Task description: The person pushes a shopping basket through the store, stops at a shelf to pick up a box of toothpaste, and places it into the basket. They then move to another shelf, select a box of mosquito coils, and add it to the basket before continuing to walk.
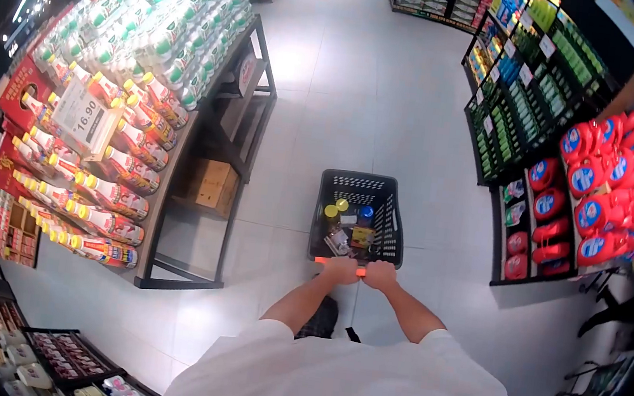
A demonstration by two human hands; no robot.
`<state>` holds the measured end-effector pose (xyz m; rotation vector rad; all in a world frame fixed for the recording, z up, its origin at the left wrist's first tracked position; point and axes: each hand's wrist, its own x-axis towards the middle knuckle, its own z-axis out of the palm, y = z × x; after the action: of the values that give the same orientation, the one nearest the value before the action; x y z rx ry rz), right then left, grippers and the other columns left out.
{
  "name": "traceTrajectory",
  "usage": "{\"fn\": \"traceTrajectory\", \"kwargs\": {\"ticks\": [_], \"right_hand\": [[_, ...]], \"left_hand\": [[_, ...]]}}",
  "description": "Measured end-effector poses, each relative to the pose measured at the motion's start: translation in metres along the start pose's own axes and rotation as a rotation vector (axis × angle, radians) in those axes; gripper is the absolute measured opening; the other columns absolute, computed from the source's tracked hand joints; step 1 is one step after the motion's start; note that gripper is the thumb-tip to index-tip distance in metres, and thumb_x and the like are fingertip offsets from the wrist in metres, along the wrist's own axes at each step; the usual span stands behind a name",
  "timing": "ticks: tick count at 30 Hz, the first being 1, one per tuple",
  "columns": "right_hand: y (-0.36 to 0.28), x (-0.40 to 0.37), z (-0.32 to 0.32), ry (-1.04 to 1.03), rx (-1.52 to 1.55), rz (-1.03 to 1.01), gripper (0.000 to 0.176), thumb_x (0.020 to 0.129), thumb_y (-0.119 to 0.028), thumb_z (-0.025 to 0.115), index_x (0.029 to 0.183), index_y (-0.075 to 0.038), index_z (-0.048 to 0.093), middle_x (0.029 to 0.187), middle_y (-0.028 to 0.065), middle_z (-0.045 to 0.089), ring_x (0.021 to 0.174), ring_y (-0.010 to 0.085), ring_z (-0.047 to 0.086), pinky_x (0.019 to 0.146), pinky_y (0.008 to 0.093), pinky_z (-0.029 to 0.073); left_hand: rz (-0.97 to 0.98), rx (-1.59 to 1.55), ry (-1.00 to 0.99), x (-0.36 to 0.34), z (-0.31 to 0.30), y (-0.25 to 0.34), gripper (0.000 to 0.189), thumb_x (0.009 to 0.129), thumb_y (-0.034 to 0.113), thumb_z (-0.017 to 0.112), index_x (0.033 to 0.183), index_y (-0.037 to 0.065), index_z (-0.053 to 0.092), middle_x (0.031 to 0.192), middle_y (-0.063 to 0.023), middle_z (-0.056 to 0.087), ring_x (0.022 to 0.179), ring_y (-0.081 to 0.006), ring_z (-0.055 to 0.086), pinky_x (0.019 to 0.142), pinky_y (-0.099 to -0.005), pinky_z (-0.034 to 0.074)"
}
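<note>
My left hand and my right hand are closed side by side on the orange handle of a black shopping basket. The basket's perforated walls stand just beyond my hands. Inside lie two items with yellow tops, one with a blue top, a yellowish pack and some small packets. Their labels are too small to read. My fingers wrap over the handle, and their tips are hidden.
At the left stands a display table stacked with yellow-capped bottles and green-and-white packs, a cardboard box beneath. Shelves of green goods and red containers line the right. Pale tiled floor runs ahead between them.
</note>
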<state>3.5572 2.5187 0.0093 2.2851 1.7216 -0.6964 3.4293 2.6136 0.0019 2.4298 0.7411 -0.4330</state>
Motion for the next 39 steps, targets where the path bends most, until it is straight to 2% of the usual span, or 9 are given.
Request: {"fn": "traceTrajectory", "kwargs": {"ticks": [5, 13, 17, 21, 24, 27, 29, 32, 39], "right_hand": [[0.014, 0.066, -0.030, -0.005, -0.005, 0.017, 0.022, 0.075, -0.030, 0.061, 0.077, -0.011, 0.072, 0.081, 0.0104, 0.070, 0.078, 0.0285, 0.069, 0.067, 0.0409, 0.055], [0.040, 0.155, -0.084, -0.057, 0.000, 0.004, 0.025, 0.080, -0.033, 0.056, 0.084, -0.014, 0.072, 0.084, 0.0087, 0.069, 0.082, 0.0278, 0.068, 0.067, 0.0421, 0.053], [0.059, 0.199, -0.108, -0.006, -0.036, -0.015, 0.025, 0.076, -0.036, 0.061, 0.083, -0.015, 0.072, 0.084, 0.0076, 0.069, 0.082, 0.0270, 0.068, 0.067, 0.0410, 0.053], [0.080, 0.253, -0.141, 0.043, -0.024, -0.042, 0.020, 0.073, -0.033, 0.063, 0.077, -0.016, 0.072, 0.077, 0.0057, 0.068, 0.075, 0.0248, 0.067, 0.064, 0.0394, 0.053], [0.098, 0.300, -0.160, 0.102, -0.042, -0.076, 0.020, 0.072, -0.030, 0.064, 0.077, -0.012, 0.073, 0.077, 0.0080, 0.070, 0.074, 0.0250, 0.069, 0.065, 0.0388, 0.053], [0.117, 0.347, -0.178, 0.093, 0.004, -0.107, 0.026, 0.073, -0.038, 0.065, 0.076, -0.014, 0.073, 0.076, 0.0082, 0.070, 0.073, 0.0272, 0.068, 0.064, 0.0403, 0.052], [0.127, 0.375, -0.198, 0.077, 0.044, -0.093, 0.026, 0.073, -0.038, 0.065, 0.076, -0.013, 0.073, 0.078, 0.0092, 0.070, 0.075, 0.0272, 0.068, 0.065, 0.0402, 0.053], [0.139, 0.408, -0.220, 0.045, 0.049, -0.125, 0.027, 0.073, -0.037, 0.065, 0.079, -0.012, 0.074, 0.082, 0.0111, 0.071, 0.078, 0.0278, 0.069, 0.067, 0.0399, 0.054], [0.160, 0.484, -0.263, -0.007, 0.040, -0.148, 0.028, 0.076, -0.036, 0.063, 0.085, -0.011, 0.074, 0.085, 0.0116, 0.071, 0.079, 0.0281, 0.069, 0.071, 0.0392, 0.053]], "left_hand": [[0.056, -0.083, -0.052, 0.056, -0.044, -0.031, 0.033, 0.073, 0.034, 0.062, 0.084, 0.004, 0.070, 0.088, -0.0186, 0.069, 0.084, -0.0337, 0.067, 0.072, -0.0453, 0.054], [0.050, -0.075, -0.067, 0.139, -0.098, -0.061, 0.029, 0.076, 0.028, 0.060, 0.091, 0.004, 0.066, 0.093, -0.0188, 0.067, 0.088, -0.0345, 0.066, 0.076, -0.0455, 0.053], [0.081, -0.027, -0.038, 0.181, -0.132, -0.068, 0.031, 0.075, 0.031, 0.061, 0.088, 0.004, 0.066, 0.090, -0.0198, 0.067, 0.087, -0.0345, 0.066, 0.075, -0.0456, 0.053], [0.004, -0.054, 0.015, 0.239, -0.161, -0.084, 0.031, 0.073, 0.033, 0.063, 0.080, 0.003, 0.067, 0.085, -0.0190, 0.067, 0.081, -0.0355, 0.067, 0.074, -0.0449, 0.054], [-0.019, -0.040, 0.024, 0.282, -0.186, -0.097, 0.032, 0.073, 0.034, 0.063, 0.083, 0.004, 0.068, 0.088, -0.0184, 0.068, 0.082, -0.0349, 0.067, 0.075, -0.0446, 0.054], [-0.066, 0.006, -0.038, 0.318, -0.220, -0.103, 0.031, 0.073, 0.032, 0.064, 0.086, 0.004, 0.067, 0.090, -0.0167, 0.069, 0.086, -0.0323, 0.067, 0.077, -0.0434, 0.053], [-0.104, 0.048, -0.064, 0.348, -0.239, -0.108, 0.031, 0.074, 0.033, 0.063, 0.087, 0.005, 0.067, 0.090, -0.0156, 0.069, 0.087, -0.0311, 0.067, 0.077, -0.0422, 0.054], [-0.165, 0.032, 0.040, 0.376, -0.254, -0.117, 0.034, 0.074, 0.036, 0.064, 0.086, 0.005, 0.069, 0.091, -0.0171, 0.069, 0.090, -0.0326, 0.066, 0.080, -0.0436, 0.053], [-0.177, 0.042, -0.012, 0.443, -0.301, -0.144, 0.035, 0.075, 0.039, 0.063, 0.086, 0.006, 0.069, 0.090, -0.0175, 0.068, 0.089, -0.0323, 0.066, 0.079, -0.0433, 0.053]]}}
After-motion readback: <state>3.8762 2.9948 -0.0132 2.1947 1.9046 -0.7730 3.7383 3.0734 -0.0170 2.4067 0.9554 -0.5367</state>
